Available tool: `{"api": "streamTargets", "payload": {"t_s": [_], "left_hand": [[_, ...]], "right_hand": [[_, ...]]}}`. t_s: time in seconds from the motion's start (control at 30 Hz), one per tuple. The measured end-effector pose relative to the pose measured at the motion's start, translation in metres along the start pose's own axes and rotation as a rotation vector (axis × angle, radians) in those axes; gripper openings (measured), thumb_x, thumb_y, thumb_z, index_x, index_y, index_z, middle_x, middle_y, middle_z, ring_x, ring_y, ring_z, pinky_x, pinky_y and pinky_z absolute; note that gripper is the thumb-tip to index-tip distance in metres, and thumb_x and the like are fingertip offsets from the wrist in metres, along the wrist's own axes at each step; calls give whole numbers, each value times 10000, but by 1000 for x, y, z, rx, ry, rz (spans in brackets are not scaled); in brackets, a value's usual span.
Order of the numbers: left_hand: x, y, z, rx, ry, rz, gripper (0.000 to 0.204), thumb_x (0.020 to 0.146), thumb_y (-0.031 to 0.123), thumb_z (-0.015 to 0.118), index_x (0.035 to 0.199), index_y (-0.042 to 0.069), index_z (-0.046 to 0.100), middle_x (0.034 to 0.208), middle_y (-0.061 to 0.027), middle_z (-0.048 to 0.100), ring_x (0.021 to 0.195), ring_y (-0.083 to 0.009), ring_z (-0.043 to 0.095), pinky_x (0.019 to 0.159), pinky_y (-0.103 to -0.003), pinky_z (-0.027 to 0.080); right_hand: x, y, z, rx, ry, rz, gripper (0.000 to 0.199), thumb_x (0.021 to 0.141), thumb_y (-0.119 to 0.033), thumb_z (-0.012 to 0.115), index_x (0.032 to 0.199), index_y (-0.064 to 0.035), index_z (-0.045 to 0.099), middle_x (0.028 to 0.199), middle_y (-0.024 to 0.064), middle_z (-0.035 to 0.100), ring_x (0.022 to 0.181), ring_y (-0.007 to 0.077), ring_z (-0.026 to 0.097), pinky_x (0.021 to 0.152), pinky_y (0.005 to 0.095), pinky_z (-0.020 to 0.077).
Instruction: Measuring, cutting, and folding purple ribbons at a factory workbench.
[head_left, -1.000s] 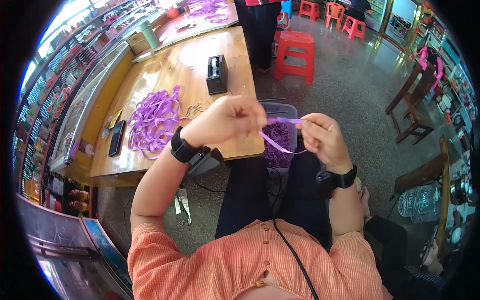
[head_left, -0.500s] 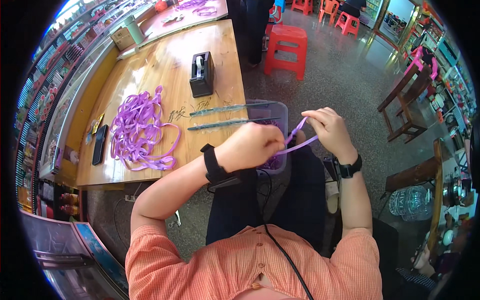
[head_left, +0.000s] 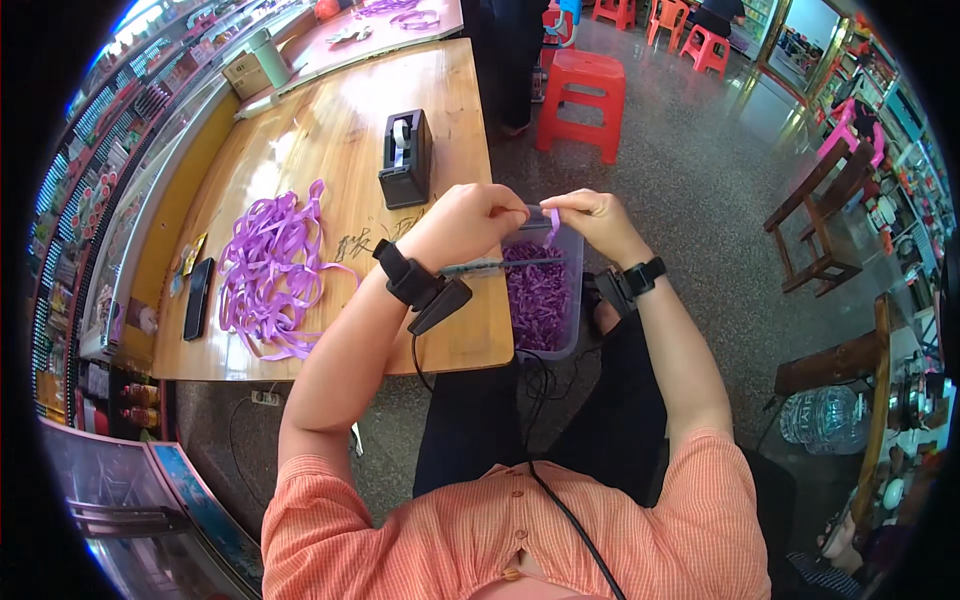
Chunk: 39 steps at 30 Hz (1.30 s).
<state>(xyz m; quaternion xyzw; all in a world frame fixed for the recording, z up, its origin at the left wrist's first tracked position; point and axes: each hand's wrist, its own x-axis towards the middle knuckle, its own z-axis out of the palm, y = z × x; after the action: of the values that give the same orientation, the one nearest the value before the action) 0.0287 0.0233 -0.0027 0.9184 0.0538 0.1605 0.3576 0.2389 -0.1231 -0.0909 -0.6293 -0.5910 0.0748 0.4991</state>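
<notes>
Above the table's right edge my left hand (head_left: 468, 222) is closed in a pinch, and what lies between its fingertips is too small to make out. Close beside it, my right hand (head_left: 597, 222) pinches a purple ribbon (head_left: 553, 230), whose short end dangles below the fingers. Beneath both hands stands a clear plastic bin (head_left: 572, 335) holding many short purple ribbon pieces (head_left: 538, 305). A dark thin rod (head_left: 535, 262) juts from the table over the bin. My left hand and wrist cover most of a second rod.
On the wooden table (head_left: 330, 130) lie a heap of purple ribbon (head_left: 268, 270), a black phone (head_left: 199, 300) and a black tape dispenser (head_left: 405, 170). A red stool (head_left: 583, 100) stands beyond the bin. A wooden chair (head_left: 822, 225) and a large water bottle (head_left: 825, 420) are at the right.
Both hands have moved away from my body, over the bin's far end. The ribbon loop that stretched between them is gone from sight; a short end hangs from my right hand.
</notes>
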Motion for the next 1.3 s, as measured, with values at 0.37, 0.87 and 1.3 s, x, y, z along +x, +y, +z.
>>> {"api": "streamTargets", "payload": {"t_s": [0.37, 0.87, 1.3], "left_hand": [[-3, -35, 16, 353, -103, 209, 309, 907, 123, 651, 1210, 92, 701, 1215, -106, 674, 1252, -337, 518, 1088, -440, 404], [-4, -38, 20, 366, -108, 213, 316, 896, 117, 665, 1208, 92, 707, 1177, -122, 689, 1224, -334, 539, 1080, -436, 423], [-8, -33, 20, 354, -112, 178, 325, 897, 117, 649, 1217, 79, 698, 1202, -158, 666, 1218, -338, 559, 1076, -422, 435]], "right_hand": [[-11, 17, 54, 441, -134, 252, 253, 941, -46, 666, 1177, 39, 699, 1028, 27, 724, 972, 105, 654, 877, 260, 528], [-136, 11, 108, 616, -36, 705, 215, 865, -137, 743, 987, 21, 663, 786, 47, 643, 642, 134, 632, 571, 265, 523], [-166, -11, 104, 390, -89, 886, 222, 894, -151, 683, 988, 48, 711, 710, 66, 652, 557, 153, 620, 487, 292, 534]]}}
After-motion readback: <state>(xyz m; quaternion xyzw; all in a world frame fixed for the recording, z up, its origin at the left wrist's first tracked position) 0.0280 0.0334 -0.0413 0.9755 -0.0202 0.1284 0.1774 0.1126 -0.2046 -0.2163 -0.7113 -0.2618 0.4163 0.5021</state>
